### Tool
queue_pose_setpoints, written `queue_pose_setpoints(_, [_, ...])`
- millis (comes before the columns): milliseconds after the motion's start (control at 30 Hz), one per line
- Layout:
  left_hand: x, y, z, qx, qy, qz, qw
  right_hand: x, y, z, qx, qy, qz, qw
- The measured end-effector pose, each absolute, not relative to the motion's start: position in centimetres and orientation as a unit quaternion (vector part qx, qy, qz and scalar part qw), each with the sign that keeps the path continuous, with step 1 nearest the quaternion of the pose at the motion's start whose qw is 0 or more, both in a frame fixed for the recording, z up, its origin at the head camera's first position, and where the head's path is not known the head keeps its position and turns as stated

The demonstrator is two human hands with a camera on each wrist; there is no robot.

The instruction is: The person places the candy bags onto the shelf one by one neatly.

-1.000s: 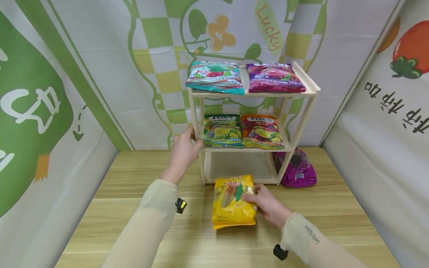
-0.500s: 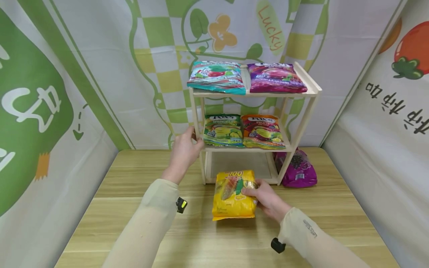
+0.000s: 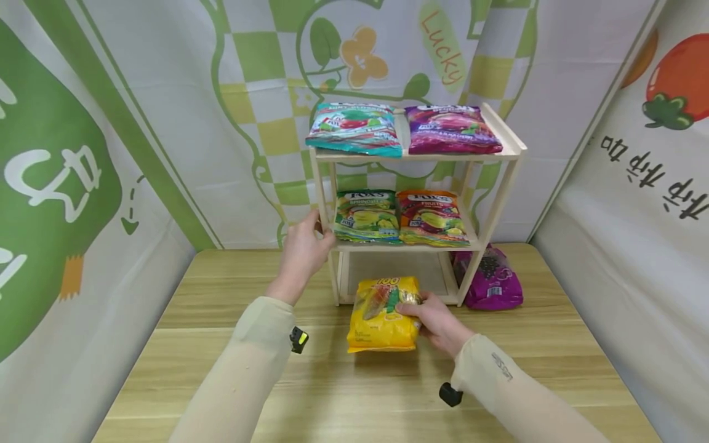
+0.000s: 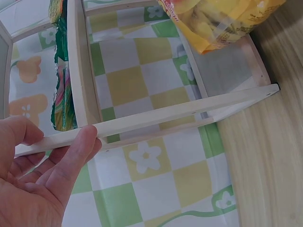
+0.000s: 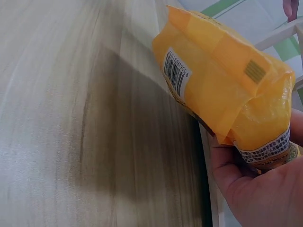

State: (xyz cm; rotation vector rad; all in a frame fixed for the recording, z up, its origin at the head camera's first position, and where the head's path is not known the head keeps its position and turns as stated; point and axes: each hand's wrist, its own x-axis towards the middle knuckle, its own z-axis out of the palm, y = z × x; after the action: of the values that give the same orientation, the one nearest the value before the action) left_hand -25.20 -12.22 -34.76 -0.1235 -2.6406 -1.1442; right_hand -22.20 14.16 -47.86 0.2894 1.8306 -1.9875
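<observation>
My right hand (image 3: 440, 323) grips the right side of a yellow bag of candy (image 3: 382, 326), thumb on its front. The bag is raised off the table and tilted, in front of the lowest level of a small wooden shelf (image 3: 407, 248). In the right wrist view, the bag's yellow back (image 5: 213, 71) shows a barcode, with a shadow on the wood below. With fingers and thumb, my left hand (image 3: 306, 249) holds the shelf's left front post (image 4: 189, 109) near the middle board. Beside it, a green candy bag (image 3: 365, 215) rests on that board.
An orange candy bag (image 3: 432, 218) leans beside the green one. On the top board lie a teal bag (image 3: 357, 129) and a purple bag (image 3: 453, 129). Another purple bag (image 3: 493, 283) stands on the wooden table (image 3: 221, 344) by the shelf's right post. Printed curtains (image 3: 166, 123) surround the table.
The right hand has moved the yellow bag upward and forward, closer to the lowest shelf level. The left hand keeps its hold on the post.
</observation>
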Motion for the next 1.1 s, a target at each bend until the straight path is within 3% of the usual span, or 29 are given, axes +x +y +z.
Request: queue_pose_setpoints(1100, [-25.2, -12.3, -34.8, -0.047, -0.908, -0.392, 0.138, -24.6, 12.1, -47.3, 0.142, 0.632, -0.732, 0.210])
